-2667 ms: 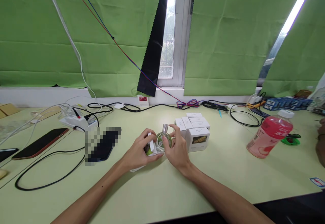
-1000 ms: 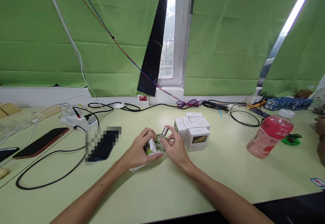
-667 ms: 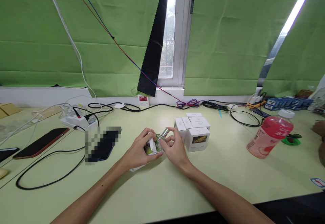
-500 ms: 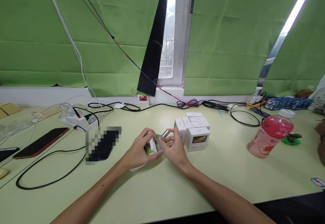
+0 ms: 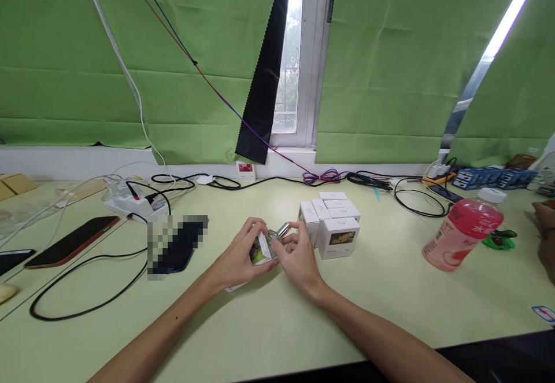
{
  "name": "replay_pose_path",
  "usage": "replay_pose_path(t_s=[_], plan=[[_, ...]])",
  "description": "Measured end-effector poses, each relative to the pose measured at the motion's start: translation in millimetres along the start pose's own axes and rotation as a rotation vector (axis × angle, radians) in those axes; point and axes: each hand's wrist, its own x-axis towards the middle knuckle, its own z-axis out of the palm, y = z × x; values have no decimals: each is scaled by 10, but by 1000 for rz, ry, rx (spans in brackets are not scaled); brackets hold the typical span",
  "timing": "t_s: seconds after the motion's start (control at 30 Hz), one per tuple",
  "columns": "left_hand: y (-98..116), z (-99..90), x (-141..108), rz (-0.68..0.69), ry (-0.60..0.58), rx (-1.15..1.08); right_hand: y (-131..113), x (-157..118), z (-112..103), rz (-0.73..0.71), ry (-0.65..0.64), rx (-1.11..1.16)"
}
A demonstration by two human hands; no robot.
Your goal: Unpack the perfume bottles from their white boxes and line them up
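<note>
My left hand (image 5: 240,258) is closed around a small white box (image 5: 259,254) with a green picture on it, tilted with its opened end toward the right. My right hand (image 5: 302,264) grips a small clear glass bottle (image 5: 274,238) with a shiny silver cap (image 5: 283,231). The bottle sits at the box's opening; fingers hide how far inside it is. Under my left hand shows the edge of another white piece (image 5: 235,287), mostly hidden. Just right of my hands stands a group of several small white boxes (image 5: 339,247), the front one with a yellow flower picture.
A pink drink bottle (image 5: 463,229) stands at the right. Phones (image 5: 73,242) and a power strip (image 5: 130,205) with cables lie at the left. Black cable (image 5: 277,181) runs along the back wall. Another person's hand (image 5: 547,227) shows at the right edge, near green-handled scissors (image 5: 498,241).
Both hands keep their grips almost in place, with the box and bottle barely shifted. The view has moved slightly. More of the other person's hand appears at the right edge.
</note>
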Motion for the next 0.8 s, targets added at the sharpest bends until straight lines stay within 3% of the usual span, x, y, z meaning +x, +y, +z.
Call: replay_pose_path(t_s=[0.37, 0.8], plan=[[-23, -111, -47, -54, -158, 99, -9, -19, 11, -55, 31, -14], [-20, -21, -18, -121, -85, 83, -51, -17, -28, -147, 66, -29]])
